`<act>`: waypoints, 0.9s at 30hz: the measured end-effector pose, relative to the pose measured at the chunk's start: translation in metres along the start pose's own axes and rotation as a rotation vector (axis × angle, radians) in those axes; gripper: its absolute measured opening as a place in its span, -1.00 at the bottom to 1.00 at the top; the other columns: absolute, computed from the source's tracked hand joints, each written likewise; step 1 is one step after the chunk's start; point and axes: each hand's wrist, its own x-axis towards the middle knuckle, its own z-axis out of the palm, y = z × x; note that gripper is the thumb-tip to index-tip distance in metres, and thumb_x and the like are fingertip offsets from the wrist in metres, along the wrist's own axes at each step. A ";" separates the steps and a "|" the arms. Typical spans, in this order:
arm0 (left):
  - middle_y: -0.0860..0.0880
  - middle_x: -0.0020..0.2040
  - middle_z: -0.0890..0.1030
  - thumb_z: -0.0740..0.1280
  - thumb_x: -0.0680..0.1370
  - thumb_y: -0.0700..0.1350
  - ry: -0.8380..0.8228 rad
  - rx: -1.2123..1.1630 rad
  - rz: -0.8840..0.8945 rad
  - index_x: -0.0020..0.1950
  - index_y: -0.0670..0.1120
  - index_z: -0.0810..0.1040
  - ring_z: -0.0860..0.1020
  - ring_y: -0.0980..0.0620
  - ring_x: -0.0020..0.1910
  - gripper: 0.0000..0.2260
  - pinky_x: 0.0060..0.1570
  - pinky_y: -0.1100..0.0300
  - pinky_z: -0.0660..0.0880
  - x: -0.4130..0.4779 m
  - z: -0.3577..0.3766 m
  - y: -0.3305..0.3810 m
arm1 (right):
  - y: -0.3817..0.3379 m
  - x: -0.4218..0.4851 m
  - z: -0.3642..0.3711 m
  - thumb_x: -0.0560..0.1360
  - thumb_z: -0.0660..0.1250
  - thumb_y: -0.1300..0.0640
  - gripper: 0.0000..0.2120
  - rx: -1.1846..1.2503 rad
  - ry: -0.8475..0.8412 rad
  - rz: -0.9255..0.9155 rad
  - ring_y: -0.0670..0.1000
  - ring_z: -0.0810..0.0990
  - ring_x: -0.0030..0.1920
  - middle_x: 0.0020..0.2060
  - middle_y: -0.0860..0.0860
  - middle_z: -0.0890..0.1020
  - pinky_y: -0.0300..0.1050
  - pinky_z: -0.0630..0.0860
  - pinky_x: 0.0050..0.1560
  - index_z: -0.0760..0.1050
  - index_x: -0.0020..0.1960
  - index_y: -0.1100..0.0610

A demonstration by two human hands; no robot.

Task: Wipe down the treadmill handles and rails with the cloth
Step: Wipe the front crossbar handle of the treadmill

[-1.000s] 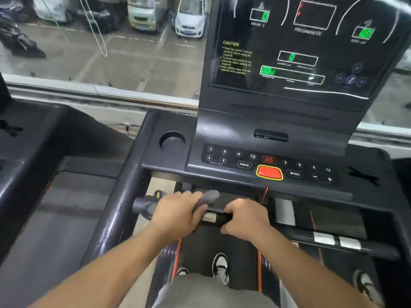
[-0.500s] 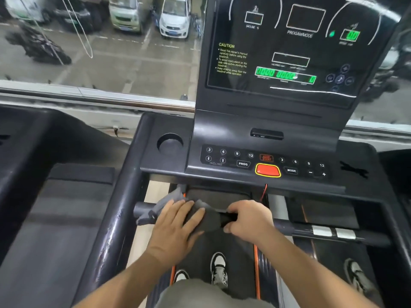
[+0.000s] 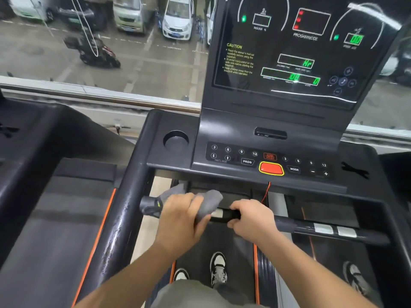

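A black horizontal handlebar [image 3: 298, 226] runs across the treadmill below the console, with silver sensor patches toward its right end. A grey cloth [image 3: 209, 202] is draped over the bar's left part. My left hand [image 3: 180, 216] grips the cloth around the bar, fingers curled over it. My right hand [image 3: 252, 218] grips the bare bar just right of the cloth, a short stretch of bar showing between the hands. The black left side rail [image 3: 124, 210] slopes down beside the left hand.
The console [image 3: 278, 138] with lit display, button row and red stop button [image 3: 271, 168] sits right above the hands, a cup holder [image 3: 175, 140] at its left. A red safety cord hangs near the right hand. Another treadmill stands at left. My shoes are on the belt below.
My left hand, flat on the cloth half a second ago, has curled round the cloth and bar again. The view has shifted slightly; the right hand stays on the bar.
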 end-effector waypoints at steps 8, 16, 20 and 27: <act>-0.13 0.17 0.58 0.38 0.55 0.16 0.063 0.099 0.314 0.38 -0.04 0.47 0.56 -0.18 0.06 -0.53 0.14 -0.11 0.48 -0.004 -0.001 -0.038 | -0.001 0.000 0.004 0.45 0.37 -0.17 -0.68 -0.016 0.014 0.030 -0.01 0.53 0.21 0.09 -0.17 0.62 -0.08 0.51 0.08 0.54 0.19 -0.15; 0.01 -0.09 0.62 0.03 0.65 0.23 -0.278 0.047 -0.220 0.01 0.02 0.45 0.60 -0.08 -0.11 -0.65 -0.03 0.02 0.55 0.037 -0.047 -0.057 | -0.004 -0.003 0.000 0.46 0.41 -0.16 -0.62 0.014 -0.006 0.063 -0.01 0.55 0.23 0.14 -0.13 0.62 -0.10 0.52 0.14 0.55 0.26 -0.18; -0.04 0.01 0.64 0.04 0.63 -0.04 -0.402 0.125 -0.327 0.07 -0.02 0.53 0.61 -0.15 0.03 -0.73 0.11 0.03 0.48 0.066 -0.030 -0.025 | -0.005 -0.004 0.001 0.51 0.36 -0.12 -0.69 -0.010 0.008 0.035 -0.02 0.51 0.22 0.08 -0.14 0.59 -0.09 0.51 0.09 0.52 0.25 -0.17; -0.01 -0.08 0.59 0.09 0.61 0.21 -0.118 -0.005 -0.028 0.07 0.02 0.46 0.54 -0.13 -0.11 -0.69 -0.05 -0.06 0.39 0.035 0.002 0.058 | 0.003 -0.001 0.002 0.48 0.32 -0.06 -0.84 -0.029 -0.010 -0.017 0.02 0.53 0.13 -0.02 -0.13 0.61 -0.02 0.58 0.00 0.55 0.04 -0.09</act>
